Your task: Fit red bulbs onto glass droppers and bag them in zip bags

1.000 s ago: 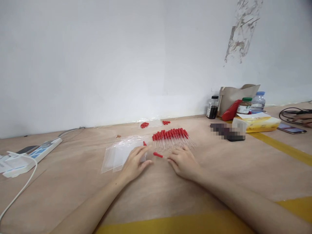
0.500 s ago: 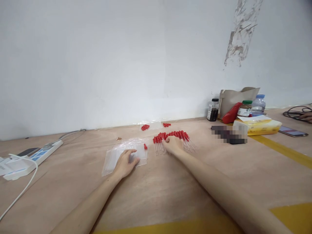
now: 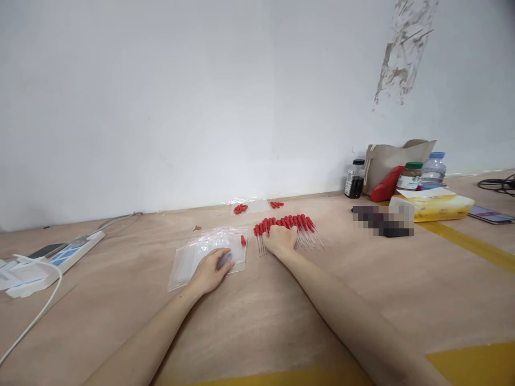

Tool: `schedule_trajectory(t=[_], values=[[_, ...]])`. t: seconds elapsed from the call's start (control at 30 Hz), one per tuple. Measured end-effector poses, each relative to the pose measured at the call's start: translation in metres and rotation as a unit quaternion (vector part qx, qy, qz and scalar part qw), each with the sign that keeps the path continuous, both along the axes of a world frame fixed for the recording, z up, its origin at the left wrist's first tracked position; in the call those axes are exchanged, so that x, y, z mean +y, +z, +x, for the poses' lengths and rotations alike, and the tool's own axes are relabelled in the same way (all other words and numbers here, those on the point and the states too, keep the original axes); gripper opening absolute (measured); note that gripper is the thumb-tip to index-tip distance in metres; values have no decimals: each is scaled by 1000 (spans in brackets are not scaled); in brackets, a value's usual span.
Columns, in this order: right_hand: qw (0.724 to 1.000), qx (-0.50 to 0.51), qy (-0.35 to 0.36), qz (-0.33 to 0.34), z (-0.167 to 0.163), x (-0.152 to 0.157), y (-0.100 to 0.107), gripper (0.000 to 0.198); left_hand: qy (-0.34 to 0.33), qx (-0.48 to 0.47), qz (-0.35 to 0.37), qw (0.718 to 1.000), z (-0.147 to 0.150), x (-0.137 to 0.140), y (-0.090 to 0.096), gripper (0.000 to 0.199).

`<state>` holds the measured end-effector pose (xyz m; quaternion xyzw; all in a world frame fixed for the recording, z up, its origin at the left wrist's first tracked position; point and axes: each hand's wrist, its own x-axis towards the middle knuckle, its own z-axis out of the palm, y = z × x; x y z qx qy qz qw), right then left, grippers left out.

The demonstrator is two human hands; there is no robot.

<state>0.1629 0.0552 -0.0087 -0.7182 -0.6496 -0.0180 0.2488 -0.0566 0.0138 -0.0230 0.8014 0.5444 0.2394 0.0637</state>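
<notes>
A row of glass droppers (image 3: 310, 231) with red rubber bulbs lies on the wooden table (image 3: 257, 316). My right hand (image 3: 281, 239) is over the middle of that row, its fingers curled down among the droppers. What sits between the fingertips is hidden. To the left, my left hand (image 3: 212, 270) rests on a stack of clear plastic bags (image 3: 185, 264), thumb and fingers apart and holding nothing. A single red rubber bulb (image 3: 243, 240) lies on the bags' right edge, beyond my left fingertips.
Two small groups of red bulbs (image 3: 240, 208) lie near the wall on clear plastic. At left are a power strip (image 3: 76, 256) and a white cable (image 3: 43, 306). At right stand a dark bottle (image 3: 354, 179), a beige bag (image 3: 382, 161), a jar (image 3: 410, 177) and a yellow tissue pack (image 3: 438, 208).
My right hand has shifted slightly left along the dropper row, its fingers curled. My left hand stays on the bags, fingers slightly lower. The view has moved a little.
</notes>
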Motion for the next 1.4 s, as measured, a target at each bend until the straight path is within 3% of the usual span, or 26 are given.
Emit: schedule_trajectory(t=[0.13, 0.27, 0.37, 0.57, 0.8, 0.9, 1.03, 1.13, 1.2, 1.4], values=[[999, -8, 20, 32, -3, -7, 3, 28, -7, 21, 24, 999, 4, -3, 6, 36], [995, -28, 92, 33, -23, -21, 8, 33, 32, 39, 47, 998, 19, 6, 21, 30], [991, -48, 128, -7, -42, -30, 11, 36, 72, 37, 30, 996, 35, 26, 28, 28], [987, -40, 109, -112, -59, -30, 18, 28, 173, 29, -72, 982, 54, 69, 27, 29], [980, -33, 111, -163, -68, -23, 21, 23, 190, -1, -116, 975, 58, 79, 29, 16], [980, -18, 122, -159, -57, -27, 27, 23, 168, -26, -97, 981, 57, 71, 36, 16], [980, 9, 160, -117, -8, -42, 29, 26, 75, -71, -55, 993, 51, 38, 40, 13], [961, 94, 256, -52, 37, -55, 19, 20, -2, -95, -54, 994, 47, 5, 33, 15], [944, 133, 303, -12, 60, -64, 10, 25, -93, -152, -36, 983, 48, -14, 26, 18], [912, 155, 377, 52, 69, -91, -6, 22, -142, -151, -29, 978, 58, -43, 10, 22]])
